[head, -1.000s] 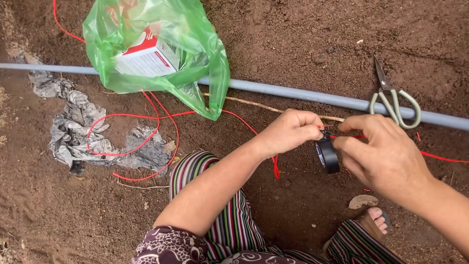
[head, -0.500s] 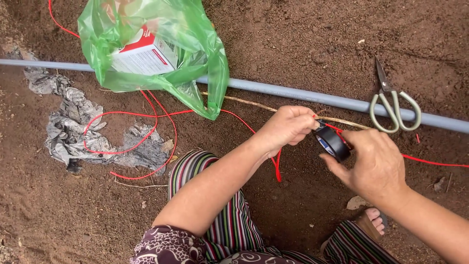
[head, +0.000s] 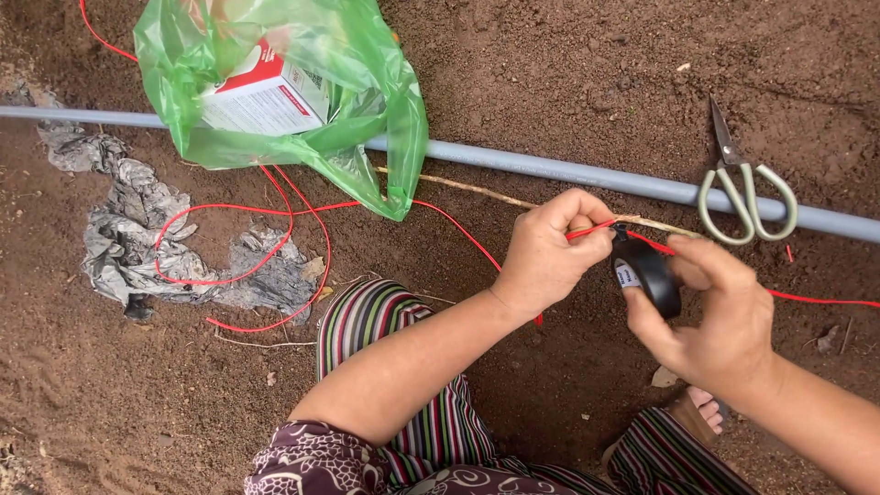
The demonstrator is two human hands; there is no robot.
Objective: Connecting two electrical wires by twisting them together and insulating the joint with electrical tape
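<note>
The left hand (head: 550, 252) pinches the red wire (head: 458, 234), its grip clamped on the strand near the frame's centre. At its 3 o'clock, touching the same spot, the right hand (head: 720, 316) has its grip closed around a roll of black electrical tape (head: 649, 275). Above both runs a grey pipe (head: 550, 170), with scissors (head: 744, 188) lying across it at 2 o'clock. At 10 o'clock a green plastic bag (head: 367, 101) holds a red-and-white box (head: 261, 96). Crumpled grey sheeting (head: 137, 238) lies on the soil at 9 o'clock.
</note>
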